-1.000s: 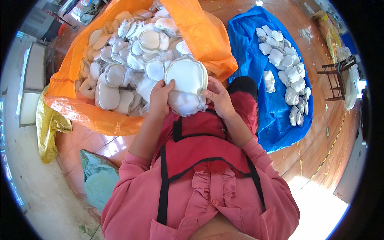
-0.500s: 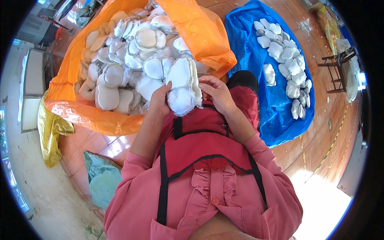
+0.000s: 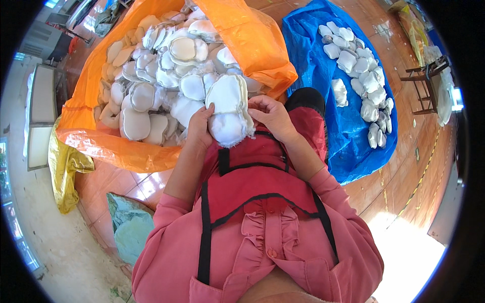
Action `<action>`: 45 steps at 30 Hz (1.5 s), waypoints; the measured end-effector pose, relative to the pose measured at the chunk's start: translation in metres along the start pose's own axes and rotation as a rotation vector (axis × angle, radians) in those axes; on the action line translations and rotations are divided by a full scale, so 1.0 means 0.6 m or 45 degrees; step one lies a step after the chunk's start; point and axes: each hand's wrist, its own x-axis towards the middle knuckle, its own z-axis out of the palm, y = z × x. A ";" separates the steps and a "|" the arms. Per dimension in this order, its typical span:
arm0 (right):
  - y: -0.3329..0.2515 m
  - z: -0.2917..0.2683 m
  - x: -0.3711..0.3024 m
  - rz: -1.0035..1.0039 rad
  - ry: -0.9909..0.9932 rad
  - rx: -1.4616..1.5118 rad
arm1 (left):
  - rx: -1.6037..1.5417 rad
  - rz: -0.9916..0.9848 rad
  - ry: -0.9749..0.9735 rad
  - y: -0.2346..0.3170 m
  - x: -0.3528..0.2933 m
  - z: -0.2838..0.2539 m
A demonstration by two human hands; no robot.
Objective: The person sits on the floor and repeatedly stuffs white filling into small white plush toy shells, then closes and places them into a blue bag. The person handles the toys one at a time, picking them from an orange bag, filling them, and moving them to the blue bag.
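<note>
A bundle of white padded fabric pieces (image 3: 227,97), layered and stuffed with fluffy fibre at the near end, is held up over my lap. My left hand (image 3: 201,123) grips its left edge, thumb on top and the other fingers hidden underneath. At the bundle's right edge is my right hand (image 3: 272,116), its fingers bent and pinched together; whatever lies between the fingertips is too small to make out. Just beyond, an orange sack (image 3: 121,146) lies open, full of similar white pads (image 3: 143,96), some with loose fibre between them.
To the right, a blue sheet or sack (image 3: 348,161) bears a heap of small white padded pieces (image 3: 371,81). A wooden stool (image 3: 428,86) stands farther right. Yellow (image 3: 65,166) and green (image 3: 132,230) sacks lie at the left by the wall. The floor is tiled.
The bundle has shifted slightly left with my left hand. My right hand's fingers have drawn in a little at its right edge.
</note>
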 end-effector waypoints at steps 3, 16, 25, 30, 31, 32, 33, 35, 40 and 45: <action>0.006 0.000 0.002 -0.082 0.029 -0.174 | 0.020 -0.020 0.039 0.000 -0.006 0.005; 0.024 -0.010 0.005 0.252 0.057 -0.068 | 0.020 0.151 -0.025 -0.009 -0.011 -0.003; -0.007 0.011 -0.007 0.254 -0.094 0.229 | -0.072 -0.015 -0.195 -0.039 -0.017 -0.005; -0.026 0.001 -0.004 0.341 -0.073 0.081 | 1.239 0.982 0.402 -0.057 -0.015 -0.003; -0.025 -0.003 -0.002 0.341 -0.088 0.014 | 1.412 1.255 0.286 -0.035 -0.036 0.018; -0.023 -0.006 -0.001 0.341 -0.103 -0.053 | 1.576 1.530 0.157 -0.004 -0.060 0.038; -0.026 -0.001 -0.003 0.339 -0.112 -0.096 | 1.732 1.803 0.028 0.017 -0.080 0.048; -0.036 0.012 -0.005 0.338 -0.135 -0.179 | 1.985 1.910 -0.332 0.030 -0.088 0.045; -0.011 0.010 -0.002 0.300 -0.191 -0.250 | 2.189 1.883 -0.881 0.064 -0.100 0.065; 0.018 0.001 0.003 0.237 -0.269 -0.364 | 2.305 1.732 -1.128 0.069 -0.099 0.066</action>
